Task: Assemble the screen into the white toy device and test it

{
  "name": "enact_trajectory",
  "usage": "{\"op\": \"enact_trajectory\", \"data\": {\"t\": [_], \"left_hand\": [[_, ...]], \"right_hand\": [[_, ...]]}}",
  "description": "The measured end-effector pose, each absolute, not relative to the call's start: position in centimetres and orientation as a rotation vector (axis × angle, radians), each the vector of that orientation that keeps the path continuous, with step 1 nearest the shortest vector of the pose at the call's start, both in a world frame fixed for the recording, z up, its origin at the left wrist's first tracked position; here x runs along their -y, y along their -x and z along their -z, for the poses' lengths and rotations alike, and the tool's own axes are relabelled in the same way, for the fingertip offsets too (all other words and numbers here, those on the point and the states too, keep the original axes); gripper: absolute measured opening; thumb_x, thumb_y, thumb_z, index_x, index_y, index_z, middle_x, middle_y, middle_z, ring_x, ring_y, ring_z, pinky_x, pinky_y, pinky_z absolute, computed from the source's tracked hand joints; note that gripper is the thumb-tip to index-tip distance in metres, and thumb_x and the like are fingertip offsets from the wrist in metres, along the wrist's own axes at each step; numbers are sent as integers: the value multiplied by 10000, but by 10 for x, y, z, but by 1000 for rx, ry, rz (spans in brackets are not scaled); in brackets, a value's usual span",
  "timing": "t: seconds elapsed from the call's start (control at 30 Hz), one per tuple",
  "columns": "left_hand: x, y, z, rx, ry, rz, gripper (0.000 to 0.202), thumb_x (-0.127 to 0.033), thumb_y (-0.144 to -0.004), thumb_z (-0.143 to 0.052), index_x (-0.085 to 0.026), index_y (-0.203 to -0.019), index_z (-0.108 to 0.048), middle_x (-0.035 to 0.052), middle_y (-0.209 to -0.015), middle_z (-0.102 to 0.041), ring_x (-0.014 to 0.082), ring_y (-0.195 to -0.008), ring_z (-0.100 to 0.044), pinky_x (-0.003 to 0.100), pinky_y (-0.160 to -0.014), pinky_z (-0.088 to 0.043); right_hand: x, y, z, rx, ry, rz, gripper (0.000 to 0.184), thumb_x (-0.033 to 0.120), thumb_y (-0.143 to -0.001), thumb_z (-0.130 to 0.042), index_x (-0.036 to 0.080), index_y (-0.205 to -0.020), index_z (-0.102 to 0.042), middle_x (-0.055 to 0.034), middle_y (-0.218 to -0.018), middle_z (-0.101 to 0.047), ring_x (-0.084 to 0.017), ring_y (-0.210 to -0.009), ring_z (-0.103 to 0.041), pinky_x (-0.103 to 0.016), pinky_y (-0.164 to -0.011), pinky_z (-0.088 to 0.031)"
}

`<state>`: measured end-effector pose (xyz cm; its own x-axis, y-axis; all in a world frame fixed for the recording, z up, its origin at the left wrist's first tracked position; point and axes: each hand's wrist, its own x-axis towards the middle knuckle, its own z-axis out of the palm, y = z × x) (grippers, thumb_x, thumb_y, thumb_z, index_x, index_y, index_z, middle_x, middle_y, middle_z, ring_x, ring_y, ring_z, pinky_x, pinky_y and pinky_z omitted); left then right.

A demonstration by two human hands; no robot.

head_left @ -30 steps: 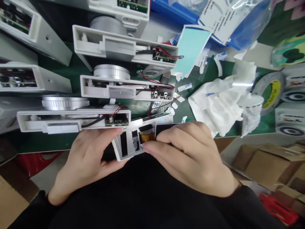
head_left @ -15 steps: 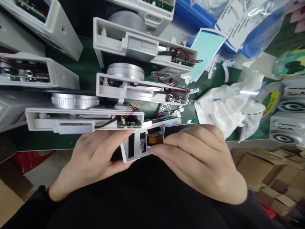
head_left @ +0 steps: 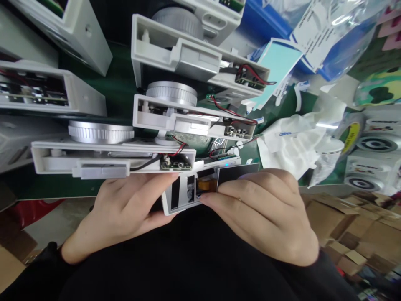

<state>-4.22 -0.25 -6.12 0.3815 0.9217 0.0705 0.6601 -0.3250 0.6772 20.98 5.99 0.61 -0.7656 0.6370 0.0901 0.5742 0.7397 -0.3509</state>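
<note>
My left hand is closed around the left end of a white device housing, thumb below and fingers along its top. Black strips and an orange flex cable show inside the housing, and a small blue light glows at its upper edge. My right hand pinches a thin dark display panel, which stands tilted at the housing's right side. The right fingertips reach the housing's lower edge beside the cable. Just above my left hand lies an open white casing with red and black wires.
More open white casings with silver dials stand across the green table. On the right are crumpled white wrapping, a tape roll and a blue bin. Cardboard boxes lie beyond the table edge.
The camera view has shifted slightly, so the casings appear a little further right. Both hands keep their hold on the housing and the display panel, with hardly any movement between them.
</note>
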Motion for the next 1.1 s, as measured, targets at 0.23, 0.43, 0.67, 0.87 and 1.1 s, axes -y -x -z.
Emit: {"op": "enact_trajectory", "data": {"t": [0.23, 0.43, 0.67, 0.87, 1.1], "left_hand": [[3, 42, 61, -1375, -2075, -598, 521, -372, -946, -641, -340, -1435, -467, 14, -1132, -773, 248, -882, -786, 382, -618, -620], [4, 42, 61, -1381, -2074, -595, 513, -384, -950, -626, -355, -1436, -466, 5, -1111, -775, 236, -827, -783, 379, -583, -613], [-1, 41, 61, -1352, -2123, -618, 494, -380, -971, -591, -305, -1438, -451, 35, -1101, -778, 260, -878, -781, 398, -636, -620], [-6, 39, 61, -1310, -2206, -695, 503, -384, -954, -639, -211, -1398, -479, 67, -1087, -779, 257, -893, -770, 385, -702, -611], [-3, 39, 66, -1340, -2149, -716, 549, -409, -942, -648, -287, -1443, -458, 42, -1174, -764, 262, -983, -763, 393, -810, -619]], "right_hand": [[-60, -216, -4, 2721, 858, -376, 131, 67, -890, -680, 163, -954, -744, -11, -812, -710, -170, -768, -567, -352, -693, -424], [-60, -222, -8, 2764, 870, -408, 172, 84, -884, -712, 217, -980, -763, 17, -823, -746, -160, -780, -602, -340, -706, -442], [-72, -208, -19, 2939, 840, -356, 128, 145, -942, -647, 196, -894, -754, -28, -831, -740, -190, -799, -611, -355, -684, -407], [-83, -194, -29, 3101, 801, -392, 191, 124, -965, -582, 169, -864, -738, -49, -866, -745, -201, -729, -592, -356, -651, -403], [-86, -193, -30, 3143, 773, -397, 224, 84, -982, -523, 131, -916, -732, -76, -887, -758, -207, -729, -647, -356, -618, -407]]}}
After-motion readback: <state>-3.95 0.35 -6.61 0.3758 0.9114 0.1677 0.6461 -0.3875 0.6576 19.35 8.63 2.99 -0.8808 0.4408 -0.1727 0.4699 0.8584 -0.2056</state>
